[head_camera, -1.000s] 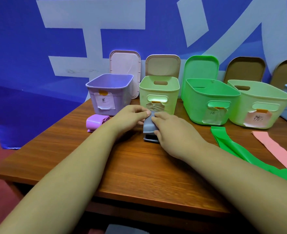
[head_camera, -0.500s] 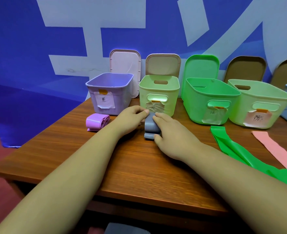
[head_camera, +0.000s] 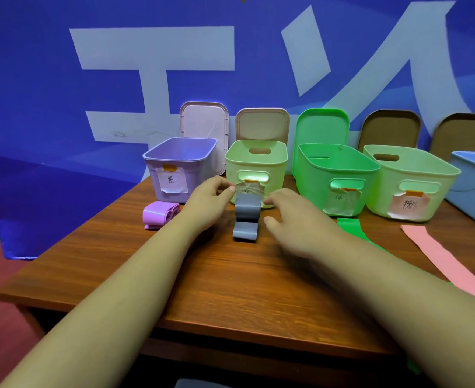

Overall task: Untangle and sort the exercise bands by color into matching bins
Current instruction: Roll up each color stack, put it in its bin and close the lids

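Note:
A grey band (head_camera: pixel 246 219) stands in loose folds on the wooden table (head_camera: pixel 230 289), in front of the pale green bin (head_camera: pixel 256 161). My left hand (head_camera: pixel 208 203) pinches its upper left corner. To the right of the band, my right hand (head_camera: pixel 289 217) has spread fingers; a fingertip is at the upper right corner and the thumb is apart. A folded purple band (head_camera: pixel 159 214) lies before the purple bin (head_camera: pixel 180 163). A green band (head_camera: pixel 351 231) lies below the green bin (head_camera: pixel 334 169), and a pink band (head_camera: pixel 440 259) lies flat at the right.
Another pale green bin (head_camera: pixel 409 175) with a pink label and a blue bin (head_camera: pixel 474 186) stand at the right. Several lids lean on the blue wall behind the bins. The table's left and front edges are close.
The grey band has been drawn up and shows more of its folds. My right hand has come off it and shifted right, its fingers spread. My left hand keeps its pinch.

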A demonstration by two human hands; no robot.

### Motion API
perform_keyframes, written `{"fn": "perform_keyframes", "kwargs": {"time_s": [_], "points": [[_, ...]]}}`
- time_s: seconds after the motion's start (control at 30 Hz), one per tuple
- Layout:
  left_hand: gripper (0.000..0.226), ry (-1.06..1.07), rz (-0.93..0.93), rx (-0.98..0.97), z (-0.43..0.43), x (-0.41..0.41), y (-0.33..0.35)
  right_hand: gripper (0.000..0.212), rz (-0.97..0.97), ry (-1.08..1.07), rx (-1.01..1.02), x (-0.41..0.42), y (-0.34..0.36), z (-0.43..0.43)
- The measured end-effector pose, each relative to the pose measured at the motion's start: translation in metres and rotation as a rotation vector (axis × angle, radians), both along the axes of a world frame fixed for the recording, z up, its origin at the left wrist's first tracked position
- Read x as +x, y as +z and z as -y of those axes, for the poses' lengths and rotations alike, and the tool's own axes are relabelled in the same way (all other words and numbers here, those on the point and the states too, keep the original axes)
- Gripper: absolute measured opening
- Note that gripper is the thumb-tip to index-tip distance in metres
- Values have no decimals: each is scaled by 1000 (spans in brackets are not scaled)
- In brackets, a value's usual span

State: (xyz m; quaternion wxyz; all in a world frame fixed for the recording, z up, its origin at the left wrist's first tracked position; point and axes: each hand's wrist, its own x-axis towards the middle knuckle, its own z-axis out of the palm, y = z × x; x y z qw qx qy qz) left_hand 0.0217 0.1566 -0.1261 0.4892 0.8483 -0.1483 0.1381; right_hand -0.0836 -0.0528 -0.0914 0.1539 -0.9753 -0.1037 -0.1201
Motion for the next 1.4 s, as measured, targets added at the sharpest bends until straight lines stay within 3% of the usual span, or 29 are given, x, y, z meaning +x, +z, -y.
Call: {"fn": "perform_keyframes", "kwargs": {"time_s": [0.13,0.23,0.37,0.53,0.63,1.1,1.23,1.4], "points": [[15,-8,214,65,22,-15,24,30,0,-61,2,-7,23,28],[17,-80,273,67,53,-37,36,22,-27,-138,120,-14,35,61],[16,-364,367,410,108,-61,40,21,-88,-232,423,-27,39,113],[24,-471,280,594,176,-72,30,21,-162,-351,302,-50,25,165],[26,-466,225,602,204,-66,23,21,-237,-391,104,-68,12,177],[38,-569,46,523,209,-54,-12,30,-529,-414,-35,-108,6,195],[34,-579,11,488,209,-52,-18,13,-503,-396,-44,-117,5,192],[33,-596,-24,451,205,-50,-21,38,-464,-441,-8,-131,4,189]]}}
